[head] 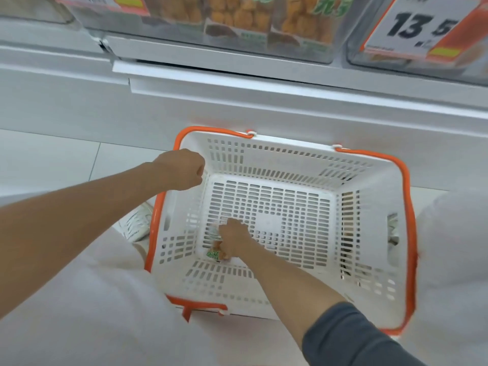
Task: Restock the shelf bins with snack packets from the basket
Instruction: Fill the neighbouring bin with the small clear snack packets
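Restocking is nearing completion: right hand (pixel 232 240) is grasping the basket's (pixel 290 161) only visible packet (pixel 212 253); left hand (pixel 182 170) is gripping its rim.

The person wears a dark grey sleeve (pixel 351 336) on the right arm, pale off-white trousers (pixel 92 299) and a white laced shoe (pixel 137 223).
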Available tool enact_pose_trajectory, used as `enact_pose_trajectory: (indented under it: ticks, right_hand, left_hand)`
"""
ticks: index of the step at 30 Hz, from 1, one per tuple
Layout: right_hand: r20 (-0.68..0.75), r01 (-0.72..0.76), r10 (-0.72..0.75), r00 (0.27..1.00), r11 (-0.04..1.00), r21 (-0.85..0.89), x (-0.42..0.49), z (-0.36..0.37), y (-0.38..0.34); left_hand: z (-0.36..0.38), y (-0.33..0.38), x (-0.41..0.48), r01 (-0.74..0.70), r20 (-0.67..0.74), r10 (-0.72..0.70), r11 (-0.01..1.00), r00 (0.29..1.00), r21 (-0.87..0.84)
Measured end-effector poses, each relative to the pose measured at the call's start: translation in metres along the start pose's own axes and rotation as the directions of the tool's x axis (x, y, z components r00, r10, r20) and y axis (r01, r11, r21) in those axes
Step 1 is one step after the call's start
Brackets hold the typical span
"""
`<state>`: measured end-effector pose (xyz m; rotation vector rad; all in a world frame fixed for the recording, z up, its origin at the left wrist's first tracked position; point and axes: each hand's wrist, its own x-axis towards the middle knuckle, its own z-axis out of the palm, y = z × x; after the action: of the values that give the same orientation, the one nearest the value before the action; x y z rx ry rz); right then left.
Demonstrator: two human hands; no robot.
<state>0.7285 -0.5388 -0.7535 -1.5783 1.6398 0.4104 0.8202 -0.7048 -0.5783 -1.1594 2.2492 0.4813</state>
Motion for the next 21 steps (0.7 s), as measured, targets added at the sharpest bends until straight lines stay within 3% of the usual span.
enact_pose_trajectory:
  ticks: [3, 6, 9, 12, 14, 16, 19, 21]
  right_hand:
    - [0.021, -0.046, 0.041, 0.999, 0.945, 0.325, -0.012, -0.010, 0.022]
    - [0.085, -0.118, 0.081, 0.993, 0.734, 0.668, -0.031, -0.047, 0.048]
    - [0.048, -0.118, 0.156, 0.987, 0.475, 0.872, -0.069, -0.109, 0.066]
    - [-0.030, 0.006, 0.090, 0.995, 0.256, 0.967, -0.115, -0.168, 0.071]
    - [-0.127, 0.118, 0.059, 0.990, 0.143, 0.983, -0.144, -0.200, 0.068]
    - [-0.222, 0.213, 0.064, 0.973, 0.125, 0.969, -0.167, -0.223, 0.062]
    - [-0.311, 0.293, 0.059, 0.949, 0.205, 0.934, -0.193, -0.254, 0.049]
    - [-0.360, 0.327, 0.099, 0.928, 0.250, 0.911, -0.203, -0.269, 0.038]
  left_hand:
    - [-0.009, 0.001, -0.001, 0.008, 0.013, -0.007, 0.999, 1.000, -0.051]
    - [-0.017, 0.009, 0.001, 0.042, 0.052, -0.028, 0.958, 0.998, -0.285]
    - [-0.030, 0.023, 0.004, 0.103, 0.107, -0.045, 0.758, 0.993, -0.644]
    - [-0.052, 0.040, -0.004, 0.068, 0.071, -0.019, 0.618, 0.997, -0.783]
    - [-0.069, 0.054, -0.015, 0.038, 0.087, 0.086, 0.465, 0.992, -0.885]
    - [-0.085, 0.068, -0.030, -0.054, 0.010, 0.182, 0.340, 0.983, -0.939]
    - [-0.105, 0.081, -0.052, -0.262, -0.258, 0.058, 0.348, 0.964, -0.900]
    - [-0.115, 0.083, -0.061, -0.346, -0.360, 0.002, 0.282, 0.933, -0.895]
